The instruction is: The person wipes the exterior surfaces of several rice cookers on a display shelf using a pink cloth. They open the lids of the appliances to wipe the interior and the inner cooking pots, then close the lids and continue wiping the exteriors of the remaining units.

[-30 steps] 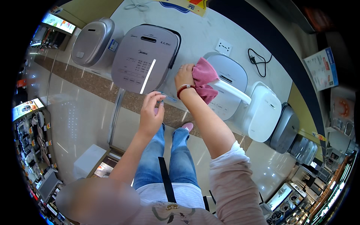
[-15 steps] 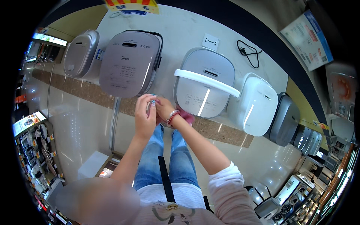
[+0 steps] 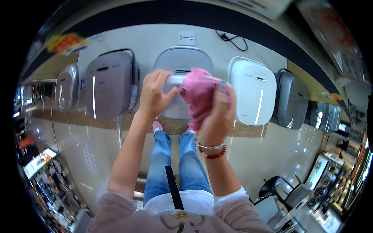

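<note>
Above the pale tabletop, mid-frame, the left hand gripped a white handle while the right hand clutched a pink cloth against it, cloth work seemingly under way, the amount left unclear.

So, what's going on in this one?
A person's right hand holds a bunched pink cloth against the smooth white handle of a grey, rounded-rectangular appliance on a pale counter. The left hand is at the handle's left end; blur hides whether it grips. A glossy white rounded appliance stands to the right, a mauve-grey one to the left.
</note>
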The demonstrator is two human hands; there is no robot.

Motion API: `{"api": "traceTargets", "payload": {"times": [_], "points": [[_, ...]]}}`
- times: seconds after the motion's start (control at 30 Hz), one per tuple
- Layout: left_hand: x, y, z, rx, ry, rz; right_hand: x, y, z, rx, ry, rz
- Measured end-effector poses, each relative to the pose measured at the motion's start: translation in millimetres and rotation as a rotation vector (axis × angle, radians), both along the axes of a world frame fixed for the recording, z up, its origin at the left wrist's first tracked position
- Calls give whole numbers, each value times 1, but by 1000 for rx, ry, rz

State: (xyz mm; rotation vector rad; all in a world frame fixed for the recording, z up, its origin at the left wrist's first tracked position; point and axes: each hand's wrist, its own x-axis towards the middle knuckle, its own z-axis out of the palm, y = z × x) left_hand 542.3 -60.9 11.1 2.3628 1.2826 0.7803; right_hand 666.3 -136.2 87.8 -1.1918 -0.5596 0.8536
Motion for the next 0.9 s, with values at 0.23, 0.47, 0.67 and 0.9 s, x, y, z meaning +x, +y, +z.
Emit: {"api": "traceTargets", "payload": {"times": [0.23,0.47,0.67,0.9], "points": [[18,22,-29,229,-86,-51,-3,46,-80,72,-1218,83],[27,15,-28,323,-112,-42,10,36,-94,154,-1284,32],[28,11,-29,376,25,66,51,20,-105,64,-1106,11],[30,13,-36,432,40,101,67,16,-128,65,-717,-143]]}}
